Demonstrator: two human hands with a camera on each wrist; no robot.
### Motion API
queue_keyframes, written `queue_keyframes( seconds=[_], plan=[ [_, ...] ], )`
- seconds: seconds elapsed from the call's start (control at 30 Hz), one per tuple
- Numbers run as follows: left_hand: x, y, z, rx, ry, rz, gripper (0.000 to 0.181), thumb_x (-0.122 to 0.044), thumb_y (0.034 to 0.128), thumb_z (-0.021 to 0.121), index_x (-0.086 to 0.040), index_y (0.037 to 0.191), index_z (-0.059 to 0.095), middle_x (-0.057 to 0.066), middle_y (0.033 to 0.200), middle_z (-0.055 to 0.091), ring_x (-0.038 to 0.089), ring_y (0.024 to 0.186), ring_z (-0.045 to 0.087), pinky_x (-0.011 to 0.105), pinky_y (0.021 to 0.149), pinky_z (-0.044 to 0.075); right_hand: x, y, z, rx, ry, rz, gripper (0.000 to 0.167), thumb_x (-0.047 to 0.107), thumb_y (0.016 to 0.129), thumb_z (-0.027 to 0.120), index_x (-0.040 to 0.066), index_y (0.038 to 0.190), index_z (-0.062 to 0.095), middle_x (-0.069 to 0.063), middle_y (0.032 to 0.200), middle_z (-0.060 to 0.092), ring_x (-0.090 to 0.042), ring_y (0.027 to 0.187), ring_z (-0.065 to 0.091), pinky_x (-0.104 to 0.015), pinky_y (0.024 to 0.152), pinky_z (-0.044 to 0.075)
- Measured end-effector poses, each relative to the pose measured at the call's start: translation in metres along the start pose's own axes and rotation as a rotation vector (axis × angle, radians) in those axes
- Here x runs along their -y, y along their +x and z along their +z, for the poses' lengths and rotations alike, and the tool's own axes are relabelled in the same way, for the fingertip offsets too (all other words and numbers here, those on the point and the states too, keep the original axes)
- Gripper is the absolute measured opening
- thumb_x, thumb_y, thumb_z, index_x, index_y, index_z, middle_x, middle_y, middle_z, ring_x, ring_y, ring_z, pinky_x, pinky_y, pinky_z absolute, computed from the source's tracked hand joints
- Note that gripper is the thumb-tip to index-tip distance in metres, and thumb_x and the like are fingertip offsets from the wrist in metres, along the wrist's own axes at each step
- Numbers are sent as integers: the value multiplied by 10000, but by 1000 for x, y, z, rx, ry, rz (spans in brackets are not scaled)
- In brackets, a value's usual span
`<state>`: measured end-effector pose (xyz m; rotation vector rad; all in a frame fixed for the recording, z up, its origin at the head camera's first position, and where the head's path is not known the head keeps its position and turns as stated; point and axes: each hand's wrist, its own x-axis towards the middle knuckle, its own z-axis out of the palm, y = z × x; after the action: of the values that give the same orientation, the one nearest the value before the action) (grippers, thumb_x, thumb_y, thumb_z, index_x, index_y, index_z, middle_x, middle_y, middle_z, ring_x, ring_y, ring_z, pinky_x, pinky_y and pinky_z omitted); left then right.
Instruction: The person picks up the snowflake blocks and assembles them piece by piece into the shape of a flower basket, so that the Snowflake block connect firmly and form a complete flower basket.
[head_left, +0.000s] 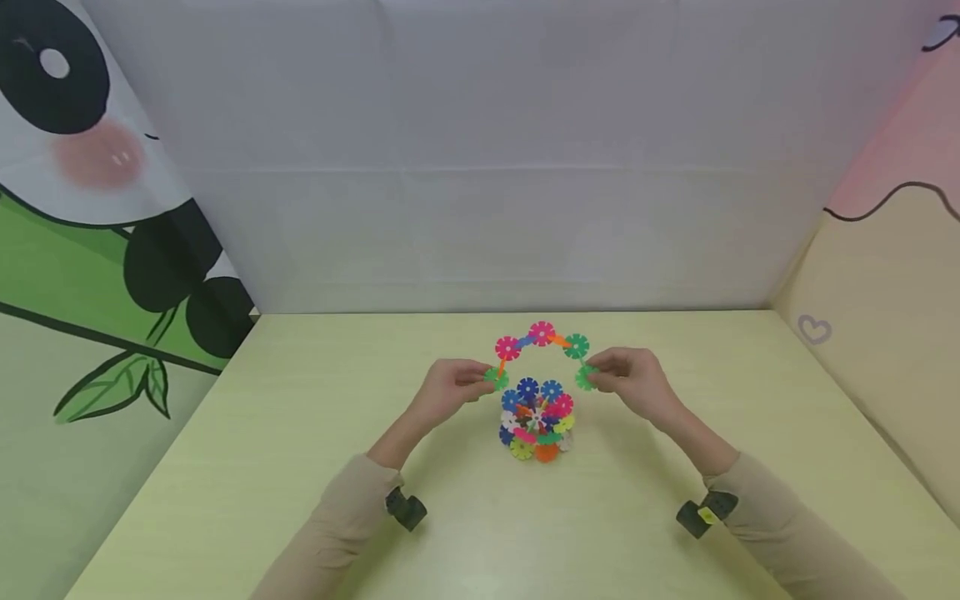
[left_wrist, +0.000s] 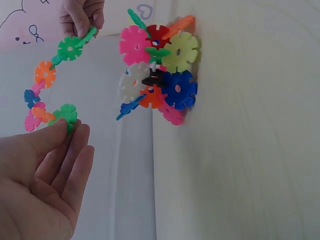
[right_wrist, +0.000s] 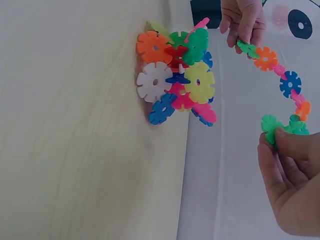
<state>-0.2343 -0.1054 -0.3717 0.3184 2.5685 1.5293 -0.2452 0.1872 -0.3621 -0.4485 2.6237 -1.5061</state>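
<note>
An arched chain of linked snowflake discs, in pink, blue, orange and green, is held up between both hands. My left hand pinches the green disc at its left end between thumb and fingers. At the other end, my right hand pinches another green disc. Below and between the hands, a rounded cluster of many-coloured snowflake discs stands on the table. Neither hand touches this cluster, and the chain hangs above and behind it in the head view.
The pale table runs back to a whitish cloth wall. Printed side panels stand at left and right, one with a panda-like face and one with a small heart. Each wrist wears a small black camera.
</note>
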Motion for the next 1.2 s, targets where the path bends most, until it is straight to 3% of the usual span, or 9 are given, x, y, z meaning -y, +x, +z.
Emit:
queue_keyframes(
  seconds=[0.27, 0.53, 0.83, 1.2],
  plan=[
    [16, 1, 8, -20, 57, 37, 218, -59, 912, 669, 68, 1087, 695, 233, 1033, 741, 345, 973, 728, 402, 845, 606, -16, 2, 11, 27, -8, 23, 216, 33, 919, 650, -87, 1096, 680, -242, 1049, 726, -253, 890, 721, -244, 756, 593],
    [22, 7, 14, -33, 67, 31, 215, -47, 907, 673, 50, 1097, 700, 215, 1070, 737, 347, 1010, 717, 413, 883, 597, -20, -3, 11, 28, 3, -6, 213, 27, 917, 652, -96, 1089, 676, -260, 1047, 715, -306, 902, 719, -243, 746, 590],
    [25, 10, 17, -37, 117, 69, 199, -46, 913, 664, 38, 1088, 708, 197, 1072, 739, 332, 991, 712, 383, 831, 607, -25, -10, 11, 0, -16, -3, 195, 40, 911, 666, -67, 1073, 689, -220, 1029, 726, -236, 897, 713, -156, 718, 547],
    [32, 16, 21, -2, 105, 105, 204, -56, 941, 631, 32, 1112, 697, 195, 1086, 733, 318, 988, 709, 313, 777, 602, -22, -20, 12, -27, -7, 28, 187, 35, 912, 664, -57, 1072, 691, -205, 1017, 735, -165, 857, 710, -171, 724, 566]
  ],
)
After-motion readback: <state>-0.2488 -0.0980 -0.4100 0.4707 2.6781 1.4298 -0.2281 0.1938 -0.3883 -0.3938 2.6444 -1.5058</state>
